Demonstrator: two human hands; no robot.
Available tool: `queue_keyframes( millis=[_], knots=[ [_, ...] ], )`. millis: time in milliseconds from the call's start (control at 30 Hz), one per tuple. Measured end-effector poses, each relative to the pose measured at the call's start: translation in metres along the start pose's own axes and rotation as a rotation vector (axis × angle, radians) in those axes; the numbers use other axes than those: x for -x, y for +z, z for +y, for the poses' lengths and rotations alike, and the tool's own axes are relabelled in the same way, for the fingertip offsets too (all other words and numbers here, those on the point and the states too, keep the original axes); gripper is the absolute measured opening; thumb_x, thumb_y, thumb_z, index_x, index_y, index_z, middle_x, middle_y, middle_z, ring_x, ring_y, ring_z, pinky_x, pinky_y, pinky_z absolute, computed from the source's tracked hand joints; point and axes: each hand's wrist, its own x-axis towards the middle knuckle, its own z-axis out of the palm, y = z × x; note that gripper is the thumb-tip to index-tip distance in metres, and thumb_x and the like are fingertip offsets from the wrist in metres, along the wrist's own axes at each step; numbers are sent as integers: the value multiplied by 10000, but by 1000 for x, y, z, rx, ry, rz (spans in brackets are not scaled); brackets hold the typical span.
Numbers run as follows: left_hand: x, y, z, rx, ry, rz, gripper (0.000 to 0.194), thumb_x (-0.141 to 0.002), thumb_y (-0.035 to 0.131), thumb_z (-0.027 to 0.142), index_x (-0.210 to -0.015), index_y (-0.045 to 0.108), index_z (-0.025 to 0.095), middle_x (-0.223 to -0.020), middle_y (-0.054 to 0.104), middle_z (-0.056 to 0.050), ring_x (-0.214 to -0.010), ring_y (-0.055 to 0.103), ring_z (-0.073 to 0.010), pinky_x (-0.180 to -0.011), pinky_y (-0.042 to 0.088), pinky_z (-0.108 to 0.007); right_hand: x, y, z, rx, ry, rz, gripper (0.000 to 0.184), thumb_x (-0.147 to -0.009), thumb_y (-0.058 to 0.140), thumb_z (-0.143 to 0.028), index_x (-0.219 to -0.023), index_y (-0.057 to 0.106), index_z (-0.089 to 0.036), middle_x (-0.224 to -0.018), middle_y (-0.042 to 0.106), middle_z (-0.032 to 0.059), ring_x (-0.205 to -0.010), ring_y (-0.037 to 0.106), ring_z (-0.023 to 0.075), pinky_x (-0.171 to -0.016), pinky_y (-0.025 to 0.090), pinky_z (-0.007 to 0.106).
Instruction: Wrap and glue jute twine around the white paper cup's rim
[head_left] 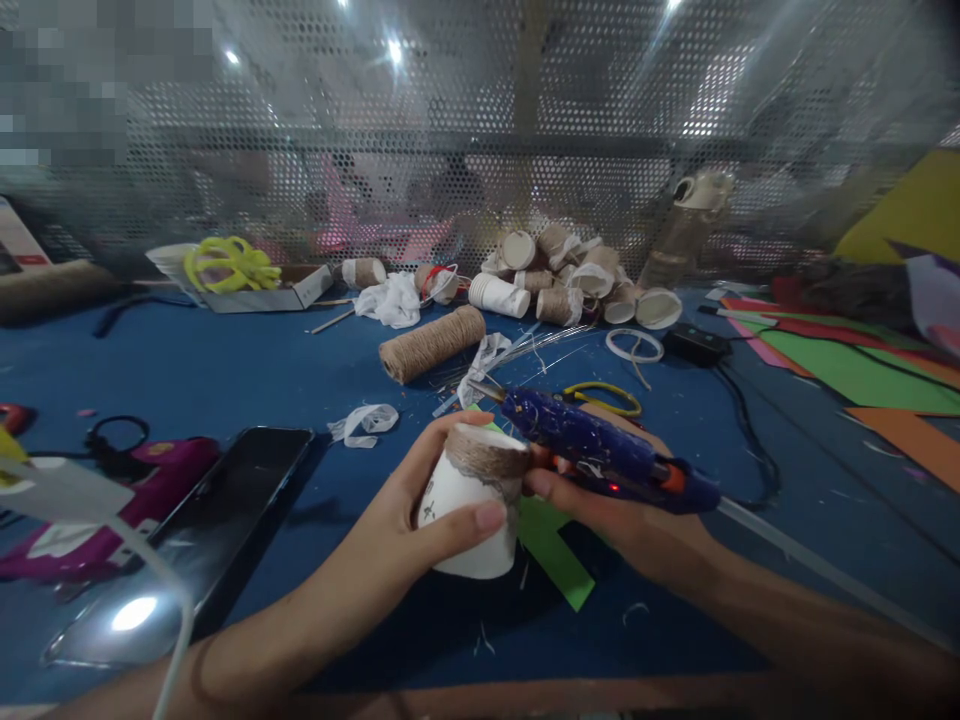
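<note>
My left hand is wrapped round a white paper cup turned bottom up, its upper band wound with brown jute twine. My right hand grips a blue hot glue gun, whose nozzle points left over the cup's top. The fingers of my right hand also touch the cup's twine band. A glue stick juts from the gun's back toward the lower right. Under the cup lies a scrap of green paper on the blue table.
A jute twine spool lies behind the cup, with yellow-handled scissors nearby. A pile of twine-wrapped cups stands at the back. A phone and a pink glue gun lie left; coloured paper sheets right. A perforated screen closes the far side.
</note>
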Motion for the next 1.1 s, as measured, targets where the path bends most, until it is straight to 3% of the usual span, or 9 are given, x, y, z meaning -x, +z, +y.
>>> queue_keyframes(
  millis=[167,467,667,767,933,1100],
  knots=[
    [1,-1,1,-1,-24,71,472,-761,937,358,-1187,738,391,-1010,824,77,-890,708,-139,-741,529,-169,1,-1,2,-1,-3,-20,152,-827,846,-244,-864,698,-252,-824,698,-52,-781,685,145,-711,570,262],
    [-1,-4,-1,-161,41,50,569,-832,877,424,-1358,663,451,-1222,792,97,-1098,706,-173,-876,524,-191,-2,-1,3,5,-51,3,201,-805,859,-252,-787,659,-242,-739,669,-56,-674,630,140,-615,511,261],
    [0,1,1,-160,24,97,652,-778,919,361,-1371,655,300,-1322,783,-3,-1248,682,-238,-963,514,-247,2,-1,9,51,-132,-53,164,-862,823,-337,-855,688,-243,-748,700,-31,-668,635,163,-626,519,293],
    [5,4,1,-146,38,135,610,-763,926,352,-1315,674,289,-1259,800,-18,-1189,707,-255,-933,529,-278,3,-2,9,61,-160,-40,188,-866,816,-383,-840,696,-240,-763,719,-18,-688,656,172,-652,537,306],
    [18,6,-6,-116,104,240,367,-784,901,346,-1086,714,252,-1024,797,-8,-988,726,-238,-819,530,-280,1,-1,8,72,-164,-47,230,-819,853,-415,-781,716,-234,-731,720,-19,-630,636,154,-587,512,280],
    [26,8,-20,-57,138,329,408,-779,906,393,-1112,730,237,-1020,794,-15,-950,698,-237,-823,525,-293,-2,-3,15,75,-166,-71,289,-808,850,-472,-762,688,-237,-712,727,-13,-604,637,161,-558,518,280]
  ],
)
